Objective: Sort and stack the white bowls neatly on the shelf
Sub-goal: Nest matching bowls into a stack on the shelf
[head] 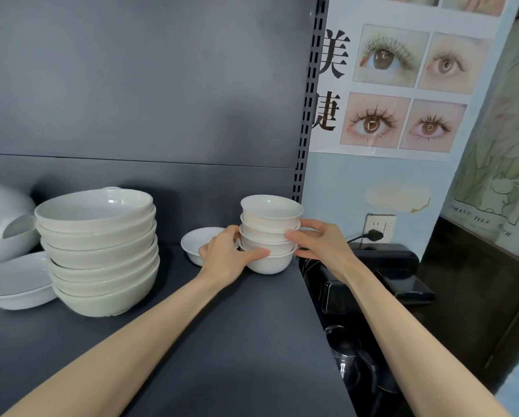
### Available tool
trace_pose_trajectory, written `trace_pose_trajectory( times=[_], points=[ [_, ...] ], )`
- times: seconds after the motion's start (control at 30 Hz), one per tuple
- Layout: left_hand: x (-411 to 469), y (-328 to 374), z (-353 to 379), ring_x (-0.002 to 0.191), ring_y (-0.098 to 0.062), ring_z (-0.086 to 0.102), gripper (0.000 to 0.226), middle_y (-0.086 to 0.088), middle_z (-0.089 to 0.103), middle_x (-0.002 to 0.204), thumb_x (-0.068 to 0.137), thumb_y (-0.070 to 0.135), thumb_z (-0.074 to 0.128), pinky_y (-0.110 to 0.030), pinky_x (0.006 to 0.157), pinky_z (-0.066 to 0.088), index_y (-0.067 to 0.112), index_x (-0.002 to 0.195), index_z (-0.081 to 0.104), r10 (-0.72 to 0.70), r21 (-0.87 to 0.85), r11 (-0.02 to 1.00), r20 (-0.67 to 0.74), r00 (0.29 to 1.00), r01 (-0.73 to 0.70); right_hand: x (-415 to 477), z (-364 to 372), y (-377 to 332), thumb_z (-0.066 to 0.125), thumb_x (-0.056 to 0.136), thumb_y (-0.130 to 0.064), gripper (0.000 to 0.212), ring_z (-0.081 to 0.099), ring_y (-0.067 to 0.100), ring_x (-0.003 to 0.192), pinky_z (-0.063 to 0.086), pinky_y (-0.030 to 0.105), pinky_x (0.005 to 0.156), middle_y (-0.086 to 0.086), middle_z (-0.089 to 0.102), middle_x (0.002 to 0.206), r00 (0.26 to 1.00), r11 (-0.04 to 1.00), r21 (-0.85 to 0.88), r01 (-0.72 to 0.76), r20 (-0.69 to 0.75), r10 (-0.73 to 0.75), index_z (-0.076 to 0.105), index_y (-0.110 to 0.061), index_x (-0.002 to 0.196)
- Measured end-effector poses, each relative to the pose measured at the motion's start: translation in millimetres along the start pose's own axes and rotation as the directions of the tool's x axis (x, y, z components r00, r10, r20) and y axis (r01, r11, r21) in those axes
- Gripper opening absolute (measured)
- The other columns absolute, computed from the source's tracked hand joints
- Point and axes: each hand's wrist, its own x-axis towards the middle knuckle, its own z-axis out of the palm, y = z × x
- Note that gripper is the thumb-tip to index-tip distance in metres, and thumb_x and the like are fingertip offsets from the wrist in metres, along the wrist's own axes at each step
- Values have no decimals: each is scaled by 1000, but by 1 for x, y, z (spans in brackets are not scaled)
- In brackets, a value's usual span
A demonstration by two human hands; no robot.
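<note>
left hand (226,257) — grips small bowl stack (270,224) | right hand (317,242) — grips it too | stack on shelf (222,341)

The shelf (222,341) was dark slate grey. The tall stack of bowls (101,257) at nine o'clock was a pale greenish white, and the small stack (270,233) at the centre was creamy white. The lone bowl (198,242) beside it carried a thin dark line round its rim. At one o'clock the poster (402,85) showed brown eyes and black characters on white.

Dark grey shelf (222,341) in front of me carries: large-bowl stack (101,257) left, small-bowl stack (270,224) at right edge, single bowl (192,242) between them.
</note>
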Motion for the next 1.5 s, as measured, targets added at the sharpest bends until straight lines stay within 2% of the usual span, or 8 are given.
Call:
trace_pose_trajectory(
  times=[0.23,0.63,0.8,0.97,1.07,1.23,1.33,1.5],
  points=[
    [5,-7,-5,98,-12,44,56,9,54,103,75,43,76,-29,88,21,15,119,55,6,34,999,-16,1000,-5,8,8,1,76,81,-17,32,69,19,99,56,38,91,6,72,103,1000,1000,25,-5,2,5,64,-16,111],
    [9,-4,-8,117,-21,47,59,9,52,104,79,47,71,-27,85,16,17,126,52,3,135,991,-2,1000,-3,17,9,2,76,81,-19,43,68,19,102,56,37,91,8,71,108,1000,1000,-17,-4,26,5,62,-9,121],
    [11,-4,-12,111,-21,50,56,4,61,110,80,55,66,-31,82,19,16,119,55,14,253,967,34,999,-22,16,8,-1,75,82,-23,43,62,18,112,56,40,91,4,67,117,999,997,-83,3,47,1,62,-12,121],
    [12,0,-18,104,-23,53,52,1,64,100,80,62,61,-34,78,26,15,103,59,15,409,911,88,996,-50,9,6,-11,72,85,-34,47,61,17,112,54,38,91,0,63,123,997,973,-230,-11,76,29,58,-16,126],
    [11,7,-26,109,-28,53,52,-4,63,108,81,57,63,-37,82,32,12,105,59,14,473,879,103,995,-61,4,5,-19,71,84,-38,53,58,17,116,52,37,92,1,60,126,996,937,-348,-11,76,40,56,-16,130],
    [-7,22,-45,117,-30,47,48,-7,58,123,85,41,63,-36,87,38,12,122,54,63,543,829,149,987,-135,-14,4,-38,72,83,-39,74,46,22,130,39,35,108,6,46,144,999,830,-557,4,30,16,41,-9,143],
    [-20,31,-58,116,-30,47,46,-9,58,123,86,39,60,-36,86,38,11,122,53,141,611,759,184,973,-225,-29,6,-52,71,85,-34,67,42,22,133,32,27,104,8,46,144,999,742,-669,39,29,-27,44,-9,141],
    [-45,48,-93,118,-30,46,47,-9,55,125,89,36,57,-36,88,38,11,127,50,255,670,653,243,936,-352,-58,26,-82,72,86,-24,56,50,26,124,35,23,91,9,51,140,994,626,-775,88,33,-100,50,-7,135]
  ],
)
